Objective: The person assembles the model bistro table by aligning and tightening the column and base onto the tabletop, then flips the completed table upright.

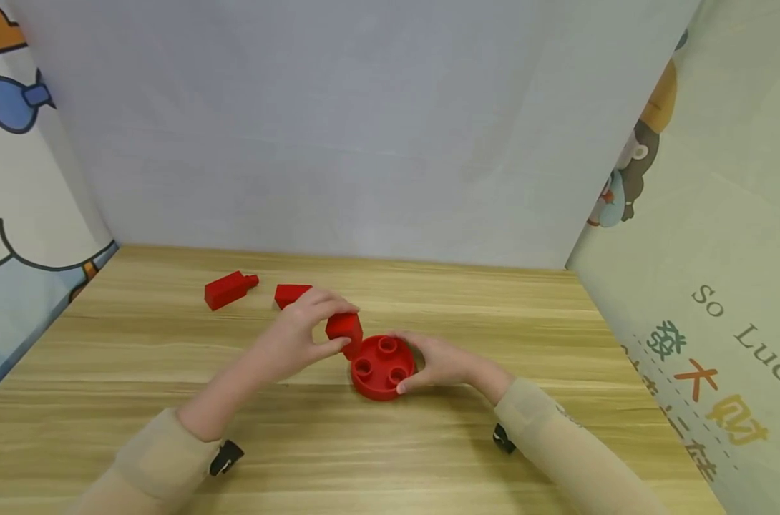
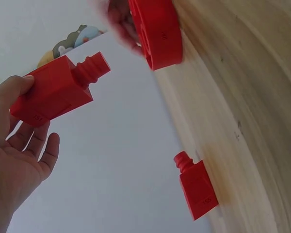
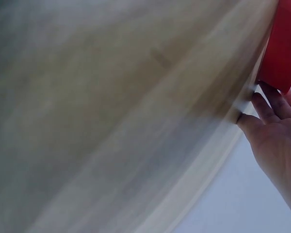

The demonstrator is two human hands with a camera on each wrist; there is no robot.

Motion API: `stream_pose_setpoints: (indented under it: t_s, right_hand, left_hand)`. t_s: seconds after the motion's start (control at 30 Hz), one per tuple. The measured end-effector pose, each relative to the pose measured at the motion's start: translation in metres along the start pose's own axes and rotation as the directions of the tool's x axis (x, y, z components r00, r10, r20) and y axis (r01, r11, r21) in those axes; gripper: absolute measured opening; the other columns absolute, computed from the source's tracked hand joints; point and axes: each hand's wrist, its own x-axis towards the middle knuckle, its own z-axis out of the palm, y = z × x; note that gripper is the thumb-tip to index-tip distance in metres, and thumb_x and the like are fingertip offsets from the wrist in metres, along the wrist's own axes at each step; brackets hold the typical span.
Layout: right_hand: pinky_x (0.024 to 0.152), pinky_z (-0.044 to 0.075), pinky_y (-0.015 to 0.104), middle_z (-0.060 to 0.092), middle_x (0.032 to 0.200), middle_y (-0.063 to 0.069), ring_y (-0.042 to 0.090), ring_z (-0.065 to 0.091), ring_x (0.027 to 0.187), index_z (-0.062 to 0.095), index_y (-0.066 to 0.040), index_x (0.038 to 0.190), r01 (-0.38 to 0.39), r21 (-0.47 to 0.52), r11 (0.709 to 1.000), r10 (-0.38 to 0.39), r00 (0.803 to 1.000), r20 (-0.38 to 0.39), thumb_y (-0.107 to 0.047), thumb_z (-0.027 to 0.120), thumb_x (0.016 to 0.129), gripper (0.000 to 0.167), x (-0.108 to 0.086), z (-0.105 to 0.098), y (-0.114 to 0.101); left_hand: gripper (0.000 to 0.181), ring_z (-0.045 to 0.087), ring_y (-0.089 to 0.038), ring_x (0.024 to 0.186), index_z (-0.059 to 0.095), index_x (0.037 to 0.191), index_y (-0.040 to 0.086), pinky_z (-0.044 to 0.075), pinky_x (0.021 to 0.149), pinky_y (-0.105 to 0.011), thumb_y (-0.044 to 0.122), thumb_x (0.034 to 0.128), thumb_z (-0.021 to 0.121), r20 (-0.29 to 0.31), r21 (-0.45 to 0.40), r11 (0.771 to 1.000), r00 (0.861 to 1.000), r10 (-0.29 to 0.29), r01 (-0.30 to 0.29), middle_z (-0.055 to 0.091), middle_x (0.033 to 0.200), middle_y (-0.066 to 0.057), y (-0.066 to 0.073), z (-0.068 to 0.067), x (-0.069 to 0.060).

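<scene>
The red base (image 1: 378, 390) is a shallow, round dish with a smooth wall, plastic-looking, its floor carrying three ringed sockets at twelve, four and nine o'clock. It rests on a tabletop (image 1: 461, 458) patterned with long, streaky wood grain. The held block (image 2: 53, 92) is red as well, angular and flat-sided, with small figures marked on one face and a ribbed, stubby peg (image 2: 92, 69) at its end. Behind stands a pale, faintly creased cloth (image 1: 338, 143); the sleeves (image 1: 557, 429) are soft and cream-coloured.

The left hand (image 1: 303, 332) pinches the held block between thumb and fingers, at ten o'clock from the base in the head view. The left wrist view shows its thumb across the upper face, fingers beneath, and the peg pointing to two o'clock, apart from the base.

The right hand (image 1: 441, 360) lies at three o'clock, curved around the base's wall and gripping it, fingers at one o'clock, thumb at four.

Farther off toward ten o'clock, a second block (image 1: 290, 295) lies just past the left fingers, partly covered by them; beyond it a third block (image 1: 224, 292) lies on its side, its narrow peg aimed between two and three o'clock.
</scene>
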Motion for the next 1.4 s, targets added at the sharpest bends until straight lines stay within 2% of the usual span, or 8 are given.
stream_pose_setpoints:
  t_s: [0.2,0.37,0.63,0.93,1.13,1.3,1.4]
  right_hand:
    - [0.109,0.033,0.039,0.046,0.141,-0.002,0.015,0.040,0.131,0.032,-0.018,0.147,-0.014,0.006,1.000,0.014,1.000,0.012,-0.047,0.078,0.073,0.091,0.000,0.000,-0.001]
    - [0.107,0.036,0.038,0.046,0.140,-0.005,0.013,0.043,0.128,0.032,-0.019,0.147,-0.014,0.030,0.999,0.013,1.000,0.016,-0.045,0.078,0.073,0.091,0.001,0.001,0.000]
    - [0.106,0.036,0.036,0.047,0.139,-0.006,0.011,0.044,0.126,0.033,-0.020,0.146,0.004,0.024,1.000,-0.004,1.000,0.008,-0.046,0.079,0.072,0.091,0.002,0.002,0.003]
    - [0.106,0.036,0.037,0.047,0.139,-0.005,0.012,0.044,0.126,0.032,-0.020,0.146,0.004,0.003,1.000,-0.004,1.000,0.003,-0.049,0.077,0.072,0.091,0.002,0.002,0.004]
    - [0.104,0.038,0.035,0.049,0.137,-0.004,0.011,0.047,0.123,0.032,-0.019,0.146,0.008,0.007,1.000,-0.008,1.000,0.004,-0.048,0.078,0.072,0.091,0.002,0.001,0.002]
    - [0.104,0.038,0.035,0.048,0.138,-0.004,0.012,0.046,0.124,0.032,-0.018,0.146,0.006,-0.003,1.000,-0.006,1.000,0.004,-0.047,0.078,0.073,0.092,0.001,0.001,0.002]
    - [0.105,0.037,0.036,0.048,0.138,-0.004,0.011,0.045,0.125,0.031,-0.019,0.147,0.000,-0.006,1.000,0.000,1.000,0.006,-0.048,0.078,0.073,0.092,0.001,0.001,0.002]
  left_hand:
    - [0.040,0.054,-0.017,0.101,0.065,0.116,0.010,0.052,0.082,-0.033,0.009,0.0775,0.077,0.044,-0.026,0.999,0.999,-0.027,0.028,0.061,0.110,-0.003,-0.005,0.015,-0.001]
    - [0.039,0.054,-0.017,0.103,0.066,0.114,0.009,0.052,0.084,-0.033,0.010,0.0770,0.078,0.068,-0.022,0.999,0.997,-0.027,0.028,0.062,0.110,-0.002,-0.007,0.028,-0.001]
    - [0.037,0.054,-0.018,0.103,0.068,0.110,0.009,0.052,0.085,-0.033,0.013,0.0752,0.080,0.082,-0.010,1.000,0.996,-0.025,0.026,0.064,0.108,-0.002,-0.010,0.041,-0.001]
    - [0.039,0.055,-0.018,0.105,0.068,0.111,0.010,0.051,0.089,-0.035,0.015,0.0749,0.080,0.121,-0.035,0.999,0.993,-0.014,0.019,0.065,0.108,-0.001,-0.012,0.047,-0.003]
    - [0.041,0.055,-0.018,0.108,0.068,0.113,0.013,0.050,0.090,-0.037,0.015,0.0740,0.081,0.163,-0.061,0.997,0.986,-0.031,0.041,0.064,0.111,0.000,-0.012,0.048,-0.005]
    - [0.045,0.055,-0.019,0.109,0.067,0.114,0.012,0.050,0.091,-0.037,0.016,0.0720,0.082,0.174,-0.086,0.995,0.984,-0.042,0.057,0.065,0.113,0.001,-0.012,0.047,-0.007]
    - [0.049,0.054,-0.018,0.110,0.066,0.115,0.012,0.050,0.091,-0.038,0.021,0.0706,0.083,0.172,-0.086,0.992,0.983,-0.071,0.087,0.064,0.114,0.001,-0.010,0.047,-0.008]
